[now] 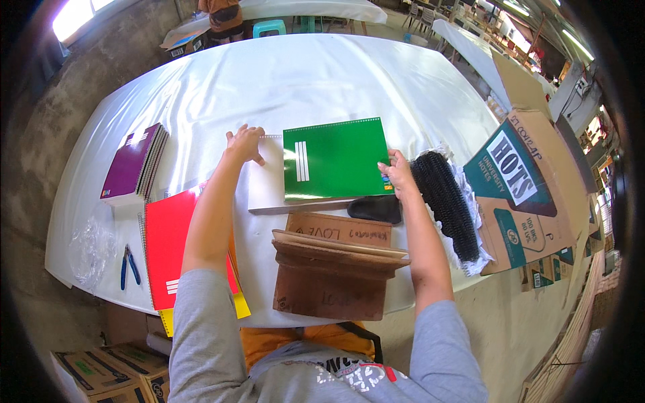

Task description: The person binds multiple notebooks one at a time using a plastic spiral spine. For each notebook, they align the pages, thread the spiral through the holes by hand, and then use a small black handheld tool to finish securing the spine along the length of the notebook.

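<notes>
A glossy green notebook cover [336,158], with a row of punched holes along its far edge, lies shifted to the right over a white paper stack [267,178]. My right hand [398,173] pinches the cover's right edge, thumb on top. At the stack's far left corner is my left hand [246,144], its fingers spread and apart from the green cover. Just nearer than the stack sits a brown cardboard holder [329,282] with upright flaps and handwriting. A dark flat object [375,209] of unclear kind rests under the cover's near right side.
To the left are stacked purple spiral notebooks [131,164], red notebooks [171,248], blue-handled pliers [130,267] and crumpled clear plastic [92,248]. On the right, black binding coils [443,201] lie beside a large open cardboard box [527,195]. A person [223,19] stands beyond the table.
</notes>
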`<state>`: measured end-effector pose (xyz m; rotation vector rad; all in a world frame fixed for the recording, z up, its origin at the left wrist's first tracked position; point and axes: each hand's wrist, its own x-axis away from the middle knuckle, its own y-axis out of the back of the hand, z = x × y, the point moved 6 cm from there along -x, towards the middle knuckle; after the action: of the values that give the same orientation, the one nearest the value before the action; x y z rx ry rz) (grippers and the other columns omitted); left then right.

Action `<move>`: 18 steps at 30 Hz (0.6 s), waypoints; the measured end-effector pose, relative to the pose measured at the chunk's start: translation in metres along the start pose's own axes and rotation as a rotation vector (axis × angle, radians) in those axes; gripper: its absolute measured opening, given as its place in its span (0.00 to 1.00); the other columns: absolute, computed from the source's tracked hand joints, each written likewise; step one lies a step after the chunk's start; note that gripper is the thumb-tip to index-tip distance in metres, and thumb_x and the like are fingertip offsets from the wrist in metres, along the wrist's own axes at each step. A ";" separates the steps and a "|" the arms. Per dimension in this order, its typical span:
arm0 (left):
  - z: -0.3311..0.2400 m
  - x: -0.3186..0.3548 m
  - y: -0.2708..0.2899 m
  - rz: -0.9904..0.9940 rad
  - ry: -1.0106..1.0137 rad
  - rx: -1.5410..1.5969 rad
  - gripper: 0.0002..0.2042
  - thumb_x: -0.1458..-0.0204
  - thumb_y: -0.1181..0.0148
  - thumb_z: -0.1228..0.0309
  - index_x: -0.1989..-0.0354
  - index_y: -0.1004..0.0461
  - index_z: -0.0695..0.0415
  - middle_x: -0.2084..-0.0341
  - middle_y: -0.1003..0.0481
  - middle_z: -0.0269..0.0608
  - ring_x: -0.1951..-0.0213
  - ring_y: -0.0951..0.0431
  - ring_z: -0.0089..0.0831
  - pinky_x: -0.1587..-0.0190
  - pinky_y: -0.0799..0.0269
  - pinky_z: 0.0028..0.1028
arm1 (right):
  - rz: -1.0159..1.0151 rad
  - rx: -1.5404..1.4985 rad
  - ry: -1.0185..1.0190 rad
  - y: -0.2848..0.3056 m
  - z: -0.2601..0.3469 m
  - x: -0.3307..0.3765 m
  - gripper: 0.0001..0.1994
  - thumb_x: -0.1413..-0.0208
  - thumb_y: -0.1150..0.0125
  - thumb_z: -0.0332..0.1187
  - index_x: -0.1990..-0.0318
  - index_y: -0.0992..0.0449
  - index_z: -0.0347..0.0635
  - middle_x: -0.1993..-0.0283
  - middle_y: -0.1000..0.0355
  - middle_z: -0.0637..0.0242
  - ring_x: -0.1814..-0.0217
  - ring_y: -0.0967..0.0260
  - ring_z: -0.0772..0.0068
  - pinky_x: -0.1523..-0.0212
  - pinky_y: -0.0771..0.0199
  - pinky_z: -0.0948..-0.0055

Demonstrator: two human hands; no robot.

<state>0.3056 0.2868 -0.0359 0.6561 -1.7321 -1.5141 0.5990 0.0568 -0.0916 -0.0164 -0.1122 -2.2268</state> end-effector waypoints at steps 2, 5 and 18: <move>-0.003 0.008 0.011 -0.213 -0.080 0.057 0.36 0.79 0.25 0.67 0.53 0.34 0.50 0.51 0.32 0.36 0.45 0.37 0.38 0.51 0.40 0.47 | 0.009 -0.001 0.000 0.000 -0.004 -0.001 0.18 0.53 0.45 0.17 0.53 0.38 0.36 0.61 0.29 0.59 0.62 0.31 0.72 0.62 0.32 0.77; 0.000 0.006 0.008 -0.238 -0.165 0.214 0.36 0.78 0.25 0.70 0.53 0.35 0.54 0.52 0.32 0.39 0.49 0.33 0.40 0.52 0.35 0.37 | 0.006 -0.017 0.017 -0.002 -0.003 -0.003 0.18 0.53 0.45 0.17 0.53 0.38 0.37 0.60 0.29 0.59 0.62 0.31 0.72 0.62 0.32 0.76; 0.039 0.009 -0.013 -0.535 0.274 0.991 0.25 0.63 0.33 0.71 0.51 0.31 0.55 0.69 0.22 0.47 0.65 0.23 0.33 0.60 0.28 0.30 | 0.061 -0.066 0.020 0.001 -0.012 -0.006 0.18 0.53 0.44 0.18 0.53 0.37 0.38 0.62 0.28 0.62 0.64 0.31 0.75 0.64 0.31 0.77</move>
<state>0.2675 0.3012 -0.0488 1.8398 -2.1206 -0.6906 0.6042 0.0597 -0.1034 -0.0329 -0.0273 -2.1683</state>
